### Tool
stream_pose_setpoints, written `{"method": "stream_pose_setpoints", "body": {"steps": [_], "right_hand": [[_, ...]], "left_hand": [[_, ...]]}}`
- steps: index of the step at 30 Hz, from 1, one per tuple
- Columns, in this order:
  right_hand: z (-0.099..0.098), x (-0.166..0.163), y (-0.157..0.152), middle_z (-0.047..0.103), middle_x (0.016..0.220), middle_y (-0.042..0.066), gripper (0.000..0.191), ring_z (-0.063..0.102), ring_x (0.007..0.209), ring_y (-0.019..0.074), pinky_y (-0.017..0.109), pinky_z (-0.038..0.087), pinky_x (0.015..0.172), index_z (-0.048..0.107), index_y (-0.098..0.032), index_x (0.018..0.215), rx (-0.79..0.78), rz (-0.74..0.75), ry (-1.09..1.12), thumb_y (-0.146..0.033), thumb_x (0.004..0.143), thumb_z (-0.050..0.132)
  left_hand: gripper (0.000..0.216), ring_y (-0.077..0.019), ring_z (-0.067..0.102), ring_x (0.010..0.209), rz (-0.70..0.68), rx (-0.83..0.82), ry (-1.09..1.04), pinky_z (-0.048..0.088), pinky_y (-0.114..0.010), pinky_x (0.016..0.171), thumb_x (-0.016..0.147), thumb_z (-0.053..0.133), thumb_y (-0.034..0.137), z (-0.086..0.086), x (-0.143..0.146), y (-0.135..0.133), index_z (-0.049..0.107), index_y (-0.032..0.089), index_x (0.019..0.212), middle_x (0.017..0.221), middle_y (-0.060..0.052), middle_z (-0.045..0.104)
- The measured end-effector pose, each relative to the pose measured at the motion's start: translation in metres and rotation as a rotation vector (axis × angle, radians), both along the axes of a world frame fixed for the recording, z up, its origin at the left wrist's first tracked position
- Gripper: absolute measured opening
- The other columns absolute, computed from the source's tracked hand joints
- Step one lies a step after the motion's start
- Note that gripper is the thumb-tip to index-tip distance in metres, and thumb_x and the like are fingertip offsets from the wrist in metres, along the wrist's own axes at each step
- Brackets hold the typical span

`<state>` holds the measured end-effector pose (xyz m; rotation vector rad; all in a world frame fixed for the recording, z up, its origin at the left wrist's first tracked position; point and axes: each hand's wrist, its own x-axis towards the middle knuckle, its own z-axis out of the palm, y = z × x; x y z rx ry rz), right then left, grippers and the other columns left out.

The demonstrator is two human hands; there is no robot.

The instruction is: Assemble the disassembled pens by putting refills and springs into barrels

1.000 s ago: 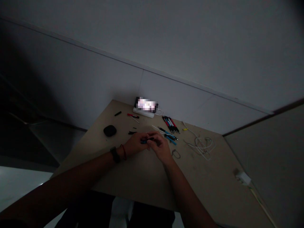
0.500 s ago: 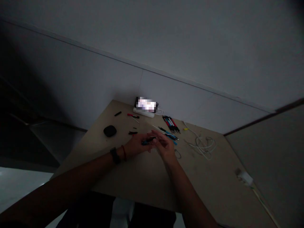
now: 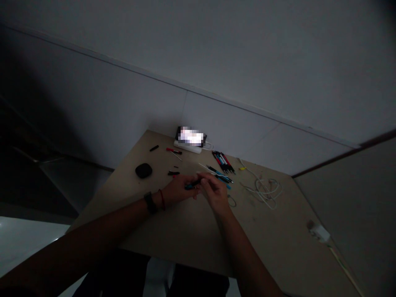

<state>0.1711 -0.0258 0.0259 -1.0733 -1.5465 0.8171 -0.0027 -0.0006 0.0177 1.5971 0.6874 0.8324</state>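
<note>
Straight beyond the gripped pen (image 3: 192, 185), at the back of the table (image 3: 185, 239), a phone (image 3: 192, 137) stands on a base (image 3: 187, 147). Left of the grip lies a case (image 3: 144, 170); behind-right, loose pens (image 3: 213, 169), then a row of pens (image 3: 222, 161) farther back; well right, a cable (image 3: 259, 190).

A round black case (image 3: 144, 170) sits ahead and left of the left hand (image 3: 178, 189). Straight ahead, farther off, a bright phone (image 3: 192, 137) stands with a white block (image 3: 187, 147) at its foot. A loopy white cord (image 3: 260, 193) lies right of the right hand (image 3: 215, 194).
</note>
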Motion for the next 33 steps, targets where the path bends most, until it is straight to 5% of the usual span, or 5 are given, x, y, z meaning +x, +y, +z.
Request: {"method": "stream_pose_setpoints", "body": {"steps": [5, 16, 24, 33], "right_hand": [[0.0027, 0.0004, -0.0006, 0.078, 0.106, 0.007, 0.03, 0.072, 0.093, 0.0244, 0.04, 0.059, 0.083, 0.078, -0.028, 0.112, -0.037, 0.032, 0.039, -0.047, 0.092, 0.067], [-0.002, 0.0013, 0.0044, 0.073, 0.077, 0.003, 0.016, 0.069, 0.074, 0.0193, 0.032, 0.055, 0.07, 0.078, -0.024, 0.083, 0.038, -0.116, -0.095, -0.04, 0.086, 0.075], [0.0021, 0.0005, 0.002, 0.074, 0.111, 0.009, 0.026, 0.069, 0.104, 0.0249, 0.038, 0.058, 0.085, 0.079, -0.028, 0.107, 0.034, 0.0, -0.056, -0.046, 0.094, 0.065], [-0.0043, 0.0009, 0.006, 0.069, 0.089, 0.006, 0.02, 0.067, 0.083, 0.0207, 0.032, 0.056, 0.071, 0.076, -0.024, 0.091, 0.008, -0.01, -0.079, -0.043, 0.091, 0.069]], "left_hand": [[0.014, -0.0146, 0.064, 0.069, 0.028, -0.012, -0.017, 0.051, -0.027, 0.072, 0.084, 0.07, 0.028, -0.0002, -0.0008, 0.0018, 0.07, 0.014, 0.086, 0.075, -0.001, 0.069], [0.015, -0.0139, 0.062, 0.067, 0.038, -0.014, 0.04, 0.047, -0.025, 0.067, 0.081, 0.071, 0.03, 0.0002, 0.0007, 0.001, 0.066, 0.016, 0.078, 0.068, 0.001, 0.067], [0.018, -0.0151, 0.063, 0.068, 0.07, 0.01, 0.014, 0.048, -0.027, 0.067, 0.084, 0.07, 0.031, -0.0038, 0.0002, 0.0046, 0.067, 0.014, 0.079, 0.073, -0.002, 0.069], [0.017, -0.0158, 0.063, 0.068, 0.089, 0.054, 0.058, 0.049, -0.026, 0.067, 0.084, 0.069, 0.032, -0.0039, 0.0001, 0.0038, 0.071, 0.015, 0.083, 0.072, -0.002, 0.07]]}}
